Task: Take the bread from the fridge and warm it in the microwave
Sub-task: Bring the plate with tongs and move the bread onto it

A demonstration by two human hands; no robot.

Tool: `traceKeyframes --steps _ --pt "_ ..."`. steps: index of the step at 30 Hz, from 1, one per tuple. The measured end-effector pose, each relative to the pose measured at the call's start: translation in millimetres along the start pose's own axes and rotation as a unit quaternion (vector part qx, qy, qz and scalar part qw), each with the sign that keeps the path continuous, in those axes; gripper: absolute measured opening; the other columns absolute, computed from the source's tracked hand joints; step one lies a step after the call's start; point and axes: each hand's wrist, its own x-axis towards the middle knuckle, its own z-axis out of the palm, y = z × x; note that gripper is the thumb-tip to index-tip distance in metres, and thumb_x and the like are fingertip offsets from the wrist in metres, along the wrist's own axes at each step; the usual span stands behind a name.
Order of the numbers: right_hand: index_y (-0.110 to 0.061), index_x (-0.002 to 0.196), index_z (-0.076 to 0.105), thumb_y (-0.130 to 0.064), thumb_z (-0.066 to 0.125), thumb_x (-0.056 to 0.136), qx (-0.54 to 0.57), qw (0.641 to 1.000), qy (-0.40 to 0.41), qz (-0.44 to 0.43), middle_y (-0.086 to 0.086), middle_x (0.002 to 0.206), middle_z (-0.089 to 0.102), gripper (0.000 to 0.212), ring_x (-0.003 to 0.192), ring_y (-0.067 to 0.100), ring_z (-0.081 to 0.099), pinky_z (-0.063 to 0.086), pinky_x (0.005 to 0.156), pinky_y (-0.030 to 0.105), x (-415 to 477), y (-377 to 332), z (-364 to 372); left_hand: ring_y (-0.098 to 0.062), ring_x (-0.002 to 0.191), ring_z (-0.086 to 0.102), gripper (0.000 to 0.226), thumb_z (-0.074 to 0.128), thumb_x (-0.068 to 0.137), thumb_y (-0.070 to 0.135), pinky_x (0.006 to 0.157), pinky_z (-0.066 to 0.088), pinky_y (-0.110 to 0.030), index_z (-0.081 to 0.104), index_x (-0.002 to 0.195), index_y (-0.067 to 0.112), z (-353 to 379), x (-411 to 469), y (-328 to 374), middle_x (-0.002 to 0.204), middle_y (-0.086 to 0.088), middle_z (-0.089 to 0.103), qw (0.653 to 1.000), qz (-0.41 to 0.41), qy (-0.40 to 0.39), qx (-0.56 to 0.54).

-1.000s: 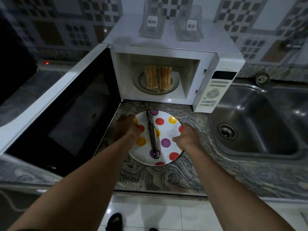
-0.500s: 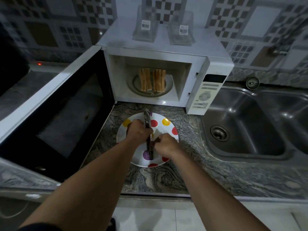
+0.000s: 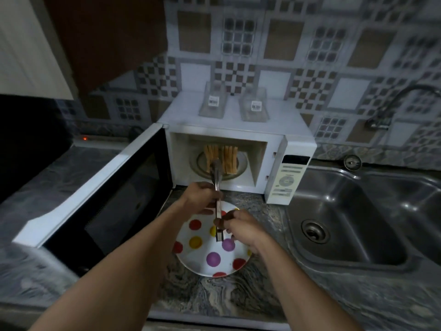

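Note:
Two stacks of bread slices point(image 3: 229, 158) stand on the glass turntable inside the white microwave point(image 3: 238, 130), whose door point(image 3: 100, 197) hangs wide open to the left. Metal tongs point(image 3: 217, 185) are lifted off the polka-dot plate point(image 3: 210, 256) and point toward the bread, their tips just in front of the left stack. My left hand point(image 3: 200, 197) grips the tongs near the middle. My right hand point(image 3: 238, 225) holds their rear end above the plate.
A steel sink point(image 3: 353, 220) with a drain lies right of the microwave, a tap point(image 3: 391, 108) behind it. Two clear containers point(image 3: 235, 106) stand on the microwave's top. The marbled counter point(image 3: 226, 297) runs along the front edge.
Both hands closed on the tongs and raised them off the plate, tips now pointing into the microwave. The view tilted up and the plate sits lower in frame.

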Motion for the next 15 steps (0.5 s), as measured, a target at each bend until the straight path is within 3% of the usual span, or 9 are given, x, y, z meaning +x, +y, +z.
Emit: traceKeyframes --steps 2,4,6,8,10,12,15 --pt "-0.003 0.095 0.073 -0.026 0.075 0.087 -0.004 1.000 0.004 -0.023 0.000 0.082 0.069 0.024 0.071 0.011 0.056 0.045 0.061 0.024 -5 -13 -5 -0.017 0.061 0.066 0.018 0.072 0.086 0.029 0.061 0.052 -0.031 0.069 0.093 0.013 -6 -8 16 0.071 -0.004 0.067 1.000 0.024 -0.008 -0.004" --pt "-0.007 0.098 0.073 -0.029 0.076 0.085 -0.018 0.999 0.011 -0.041 -0.001 0.084 0.069 0.026 0.074 0.012 0.057 0.043 0.061 0.024 -8 -22 -8 -0.015 0.054 0.064 0.026 0.071 0.089 0.029 0.057 0.053 -0.031 0.069 0.100 0.005 -11 -12 28 0.076 -0.013 0.066 0.998 0.065 0.003 -0.013" --pt "-0.015 0.101 0.073 -0.032 0.076 0.085 -0.024 0.998 0.018 -0.052 -0.005 0.089 0.071 0.024 0.077 0.009 0.060 0.042 0.060 0.020 -9 -30 -9 -0.019 0.076 0.069 0.029 0.071 0.089 0.030 0.070 0.059 -0.039 0.070 0.105 0.006 -16 -15 38 0.096 -0.019 0.070 0.995 0.093 0.022 -0.005" --pt "-0.020 0.101 0.073 -0.032 0.076 0.085 -0.014 0.997 0.024 -0.070 -0.009 0.086 0.072 0.020 0.072 0.003 0.060 0.040 0.053 0.013 -15 -41 -12 -0.024 0.098 0.067 0.026 0.070 0.090 0.031 0.081 0.055 -0.042 0.071 0.107 0.012 -20 -23 51 0.108 -0.013 0.071 0.994 0.107 0.016 0.004" --pt "-0.018 0.095 0.072 -0.028 0.078 0.085 -0.001 0.996 0.031 -0.080 -0.011 0.077 0.070 0.015 0.061 -0.002 0.058 0.038 0.046 0.008 -21 -50 -13 -0.024 0.103 0.065 0.024 0.066 0.093 0.026 0.077 0.052 -0.034 0.069 0.111 0.011 -24 -28 59 0.109 -0.008 0.071 0.992 0.126 0.003 0.000" --pt "-0.013 0.095 0.073 -0.024 0.080 0.084 0.005 0.995 0.042 -0.085 -0.007 0.079 0.072 0.017 0.057 -0.004 0.059 0.038 0.046 0.009 -26 -54 -12 -0.021 0.092 0.066 0.021 0.062 0.096 0.018 0.067 0.052 -0.023 0.066 0.112 0.005 -25 -34 66 0.101 -0.008 0.070 0.990 0.143 -0.007 -0.003" --pt "-0.009 0.094 0.074 -0.019 0.079 0.083 0.000 0.993 0.061 -0.103 -0.001 0.091 0.076 0.016 0.076 0.005 0.067 0.040 0.050 0.008 -35 -61 -10 -0.017 0.081 0.067 0.021 0.059 0.096 0.012 0.058 0.053 -0.016 0.064 0.113 0.000 -28 -43 70 0.099 -0.012 0.069 0.986 0.164 -0.014 -0.013"
